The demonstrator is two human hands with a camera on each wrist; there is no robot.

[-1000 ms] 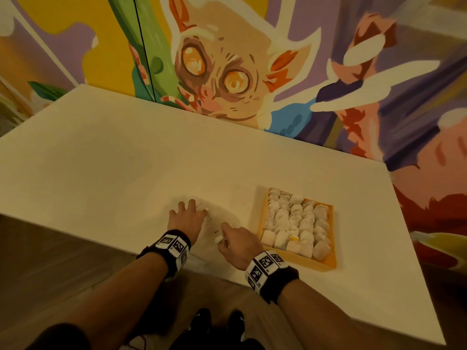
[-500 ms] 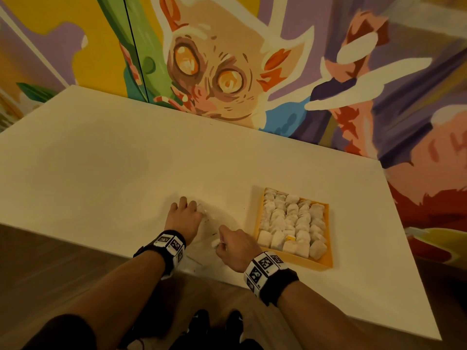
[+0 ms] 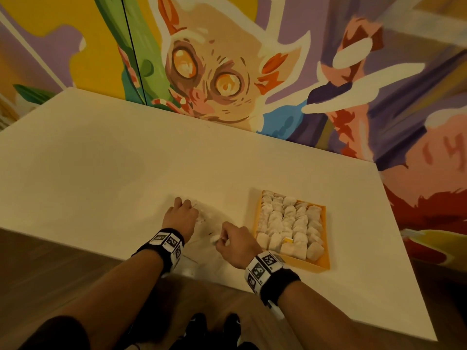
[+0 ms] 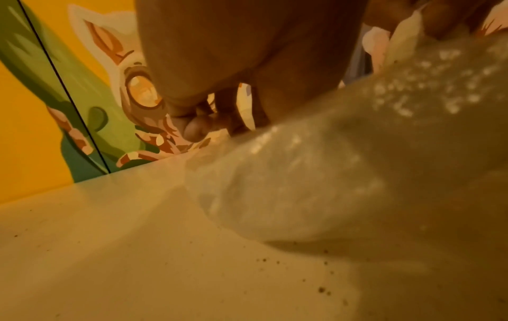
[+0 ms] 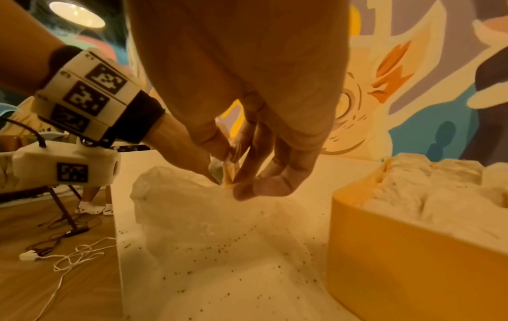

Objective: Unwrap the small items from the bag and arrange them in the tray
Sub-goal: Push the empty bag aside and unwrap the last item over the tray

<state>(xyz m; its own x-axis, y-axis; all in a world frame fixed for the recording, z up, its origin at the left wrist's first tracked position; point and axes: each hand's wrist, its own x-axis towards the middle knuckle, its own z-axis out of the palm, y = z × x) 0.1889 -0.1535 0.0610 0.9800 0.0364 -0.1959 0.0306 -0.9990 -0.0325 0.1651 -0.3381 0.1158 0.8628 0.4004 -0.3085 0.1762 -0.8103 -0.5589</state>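
A clear plastic bag (image 3: pixel 209 223) lies crumpled on the white table (image 3: pixel 113 173) near its front edge. My left hand (image 3: pixel 183 210) rests on the bag's far left part with curled fingers gripping the plastic (image 4: pixel 357 162). Just to the right, my right hand (image 3: pixel 218 242) pinches one small pale wrapped item (image 5: pixel 224 168) over the bag (image 5: pixel 192 206). An orange tray (image 3: pixel 321 267) stands right of my right hand, packed with rows of small white items (image 3: pixel 288 223). In the right wrist view the tray wall (image 5: pixel 398 260) is close on the right.
A painted mural wall runs along the table's far edge. Dark crumbs (image 5: pixel 219 249) speckle the tabletop around the bag. The front edge of the table lies just under my wrists. Cables (image 5: pixel 68 256) trail on the wooden floor to the left.
Both hands stay almost where they were. My right hand has shifted slightly left with the small item pinched; the head view has drifted a little.
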